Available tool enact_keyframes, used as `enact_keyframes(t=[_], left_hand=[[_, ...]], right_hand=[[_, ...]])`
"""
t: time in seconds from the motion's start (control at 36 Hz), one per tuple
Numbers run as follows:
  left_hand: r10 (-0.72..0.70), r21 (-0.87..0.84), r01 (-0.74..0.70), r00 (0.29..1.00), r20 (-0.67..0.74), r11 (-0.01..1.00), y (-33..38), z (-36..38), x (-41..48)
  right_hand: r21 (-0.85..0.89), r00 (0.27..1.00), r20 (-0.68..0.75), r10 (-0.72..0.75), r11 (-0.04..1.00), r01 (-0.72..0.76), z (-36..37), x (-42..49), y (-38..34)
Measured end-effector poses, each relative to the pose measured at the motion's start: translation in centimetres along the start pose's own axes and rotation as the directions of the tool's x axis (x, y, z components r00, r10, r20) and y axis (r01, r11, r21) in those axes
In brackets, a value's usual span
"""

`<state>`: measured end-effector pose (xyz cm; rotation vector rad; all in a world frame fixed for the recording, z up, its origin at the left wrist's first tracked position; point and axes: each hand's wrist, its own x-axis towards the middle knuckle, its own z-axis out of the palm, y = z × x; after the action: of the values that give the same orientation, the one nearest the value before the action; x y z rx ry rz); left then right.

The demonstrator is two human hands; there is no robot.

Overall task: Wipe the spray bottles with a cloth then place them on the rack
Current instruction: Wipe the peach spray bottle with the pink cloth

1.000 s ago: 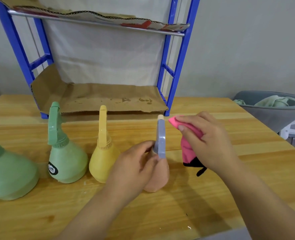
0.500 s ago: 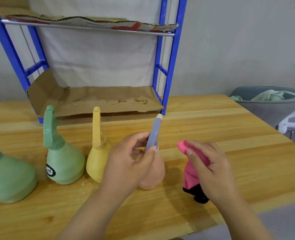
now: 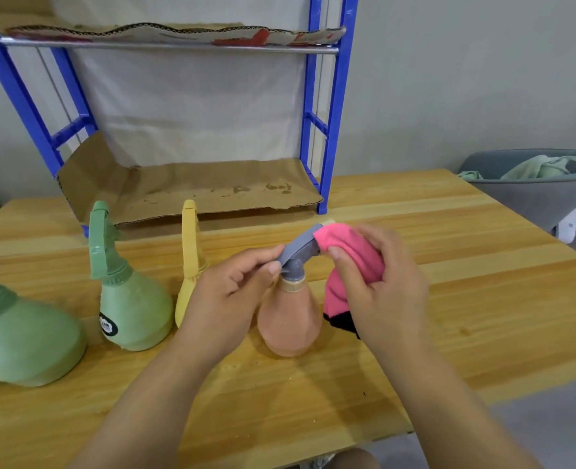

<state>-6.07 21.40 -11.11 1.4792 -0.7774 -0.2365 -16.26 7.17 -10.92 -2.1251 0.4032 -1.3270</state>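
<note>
Bearing an unreadable black label (image 3: 108, 327), the green bottle (image 3: 134, 309) stands upright.

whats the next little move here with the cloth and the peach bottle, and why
Probably slide the pink cloth back along the grey spray head toward the neck. The right hand has it folded over only the nozzle tip, the left hand pinches the head's rear end to steady it, and the peach bottle stands on the table, so wiping seems just begun.
</note>
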Motion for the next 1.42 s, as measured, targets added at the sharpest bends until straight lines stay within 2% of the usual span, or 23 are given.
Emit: enact_keyframes(t=[0.11,0.33,0.42,0.56,0.69,0.83,0.92,1.03,1.11,1.28,1.42], left_hand=[[-0.001,0.0,0.001,1.0,0.008,1.0,0.2,0.0,0.0],[0.011,-0.008,-0.011,1.0,0.01,1.0,0.2,0.0,-0.1],[0.012,-0.027,-0.012,1.0,0.007,1.0,0.2,0.1,-0.1],[0.024,-0.05,-0.024,1.0,-0.004,0.998,0.1,0.3,-0.1],[0.038,-0.039,-0.038,0.999,-0.009,0.999,-0.2,0.3,-0.1],[0.037,-0.028,-0.037,0.999,0.001,0.999,-0.1,0.4,0.1],[0.026,-0.044,-0.025,1.0,0.014,0.999,0.0,0.4,0.1],[0.042,-0.08,-0.041,0.999,0.013,0.996,0.4,0.8,0.0],[0.042,-0.033,-0.043,0.999,-0.023,0.999,0.5,1.4,0.1],[0.076,0.12,-0.066,0.993,-0.085,0.991,0.8,1.8,0.1],[0.057,0.151,-0.039,0.991,-0.121,0.988,0.8,2.0,0.0]], right_hand=[[-0.028,0.986,-0.07,-0.149,0.989,0.148,1.5,-0.2,0.9],[-0.045,0.948,0.024,-0.316,0.947,0.317,2.9,-2.5,0.8],[-0.06,0.958,0.027,-0.284,0.957,0.285,2.5,-1.9,1.2],[-0.035,0.991,-0.016,-0.132,0.991,0.131,1.9,-1.0,1.8],[0.006,0.977,0.039,-0.212,0.977,0.212,2.5,-2.4,1.2],[-0.057,0.934,0.128,-0.335,0.937,0.344,2.3,-2.8,1.1],[-0.07,0.948,0.104,-0.3,0.949,0.308,1.8,-2.1,1.3],[-0.068,0.985,0.05,-0.165,0.984,0.168,0.9,-0.9,1.6],[-0.042,0.991,0.014,-0.13,0.991,0.131,0.6,0.0,1.3],[-0.093,0.98,0.068,-0.19,0.976,0.195,0.9,0.3,1.5],[-0.158,0.988,0.129,-0.083,0.982,0.103,0.4,-0.9,4.1]])
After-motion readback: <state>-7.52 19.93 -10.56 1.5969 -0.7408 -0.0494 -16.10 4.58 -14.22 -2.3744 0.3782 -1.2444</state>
